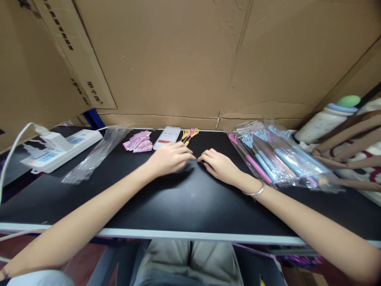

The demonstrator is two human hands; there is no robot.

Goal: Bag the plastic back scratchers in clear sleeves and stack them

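Observation:
My left hand (175,158) is held low over the black tabletop, palm down, its loosely bent fingers reaching right. Facing it, my right hand (218,165) has its fingers slightly bent and a little apart, a silver bangle on the wrist. The two sets of fingertips nearly meet, and I see nothing held in either hand. Just behind my left hand lie small back scratchers (189,134) with yellow and pink claw heads; their lower ends are partly hidden. A phone (167,135) with a lit screen lies next to them, its lower edge close to my left hand.
Pink printed cards (138,142) lie left of the phone. Farther left are clear plastic sleeves (98,153) and a power strip (64,149) with plugs and cables. Several bagged back scratchers (276,155) lie at right, near a white bottle (326,123). Cardboard (178,59) walls the back.

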